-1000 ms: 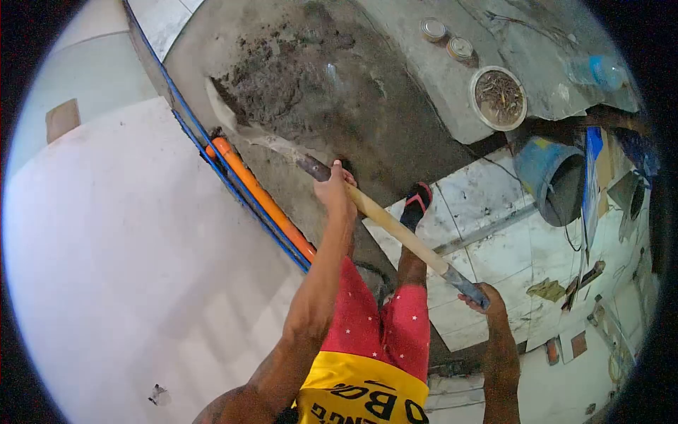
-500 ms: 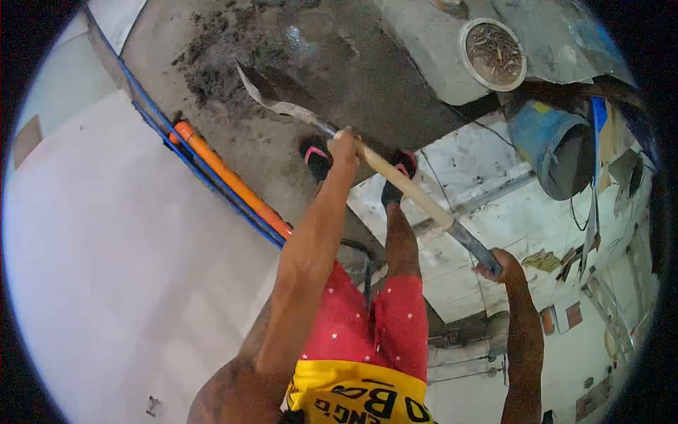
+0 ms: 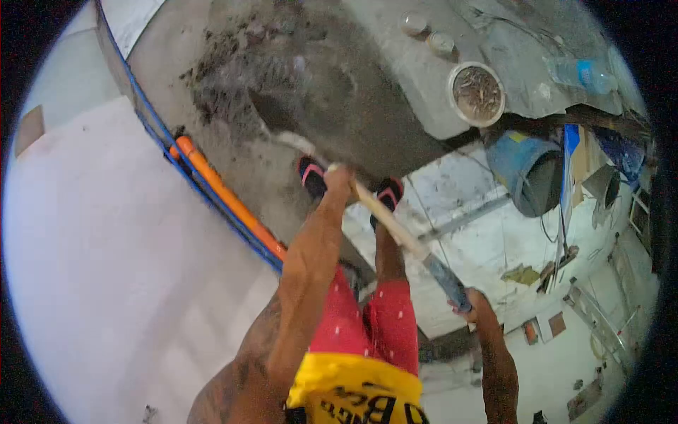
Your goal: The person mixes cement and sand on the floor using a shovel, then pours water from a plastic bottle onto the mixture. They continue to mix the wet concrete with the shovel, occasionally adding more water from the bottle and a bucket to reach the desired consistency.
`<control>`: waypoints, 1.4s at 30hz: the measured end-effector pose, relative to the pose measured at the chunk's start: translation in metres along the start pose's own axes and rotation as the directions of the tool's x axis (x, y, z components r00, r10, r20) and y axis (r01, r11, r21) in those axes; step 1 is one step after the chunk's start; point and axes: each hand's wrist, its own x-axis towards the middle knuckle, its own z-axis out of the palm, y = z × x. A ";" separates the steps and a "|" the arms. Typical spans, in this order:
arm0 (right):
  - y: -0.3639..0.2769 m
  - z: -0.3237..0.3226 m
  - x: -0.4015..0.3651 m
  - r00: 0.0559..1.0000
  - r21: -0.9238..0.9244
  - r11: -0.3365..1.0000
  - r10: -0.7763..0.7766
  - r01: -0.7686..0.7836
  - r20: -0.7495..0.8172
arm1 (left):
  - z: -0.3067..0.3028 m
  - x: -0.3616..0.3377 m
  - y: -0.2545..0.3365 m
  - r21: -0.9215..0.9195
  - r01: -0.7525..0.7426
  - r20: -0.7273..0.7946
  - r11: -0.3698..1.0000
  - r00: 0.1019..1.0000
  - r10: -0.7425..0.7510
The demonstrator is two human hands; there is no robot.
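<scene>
L hand (image 3: 340, 181) wrapped round light-wood-handled metal shovel (image 3: 386, 217) nr ctr; R hand (image 3: 473, 305) on its grey end (image 3: 445, 279), 4 o'clk. Blade (image 3: 272, 114) blurred, 11 o'clk, nr crumbly dk-grey heap (image 3: 244, 63). Orange plastic pipe (image 3: 229, 196), 9 o'clk; round white-rimmed tub (image 3: 451, 93), 2 o'clk.

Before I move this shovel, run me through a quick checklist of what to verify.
1. Left hand grips the shovel: ok, closed around it, nearer the blade.
2. Right hand grips the shovel: ok, closed on the handle end.
3. Blade apart from the orange pipe: ok, floor shows between them.
4. Left foot clear of the shovel: cannot tell; they appear very close in this view.
5. Hand protection: not ok, both hands are bare.
6. Load on the blade: cannot tell, the picture is blurred there.
</scene>
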 end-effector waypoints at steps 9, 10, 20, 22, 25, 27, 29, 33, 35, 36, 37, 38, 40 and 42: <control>0.002 0.044 -0.207 0.769 0.253 0.824 -0.300 0.507 -0.565 | 0.031 -0.191 0.253 -0.684 0.423 0.210 0.595 0.895 -0.394; -0.028 0.069 -0.245 0.668 0.123 0.829 -0.342 0.546 -0.661 | 0.028 -0.204 0.282 -0.733 0.401 0.210 0.549 0.901 -0.379; -0.204 0.186 -0.414 0.227 -0.406 0.432 -0.857 0.805 -0.463 | -0.006 -0.194 0.432 -0.861 0.160 -0.027 0.482 0.933 -0.358; -0.230 0.172 -0.413 0.207 -0.444 0.390 -0.890 0.807 -0.405 | -0.008 -0.190 0.449 -0.878 0.146 -0.025 0.455 0.937 -0.349; -0.287 0.157 -0.406 0.275 -0.410 0.425 -0.885 0.807 -0.375 | -0.005 -0.167 0.469 -0.894 0.111 -0.045 0.434 0.942 -0.334; -0.342 0.169 -0.409 0.230 -0.450 0.323 -0.941 0.833 -0.249 | -0.002 -0.151 0.477 -0.922 0.059 -0.077 0.384 0.941 -0.331; -0.399 0.184 -0.421 0.224 -0.437 0.271 -0.962 0.857 -0.158 | -0.010 -0.130 0.513 -0.942 -0.011 -0.119 0.336 0.947 -0.300; -0.509 0.235 -0.453 0.173 -0.562 0.091 -0.980 0.822 0.095 | -0.033 -0.119 0.576 -0.972 -0.121 -0.181 0.200 0.930 -0.320; -0.560 0.268 -0.466 0.129 -0.577 -0.018 -0.968 0.817 0.213 | -0.051 -0.110 0.607 -0.982 -0.178 -0.189 0.066 0.938 -0.292; -0.577 0.289 -0.476 0.123 -0.594 -0.064 -0.955 0.802 0.270 | -0.058 -0.108 0.614 -0.974 -0.217 -0.228 0.070 0.923 -0.309; -0.595 0.310 -0.483 0.118 -0.606 -0.112 -0.938 0.788 0.327 | -0.066 -0.103 0.624 -0.964 -0.256 -0.267 0.077 0.907 -0.325; -0.617 0.331 -0.485 0.062 -0.600 -0.212 -0.913 0.771 0.403 | -0.075 -0.096 0.636 -0.952 -0.294 -0.305 0.085 0.891 -0.336; -0.652 0.370 -0.488 -0.019 -0.578 -0.381 -0.846 0.722 0.534 | -0.090 -0.094 0.648 -0.965 -0.260 -0.233 -0.030 0.906 -0.353; -0.687 0.409 -0.496 0.013 -0.585 -0.410 -0.811 0.699 0.585 | -0.097 -0.078 0.668 -0.949 -0.299 -0.235 -0.103 0.885 -0.403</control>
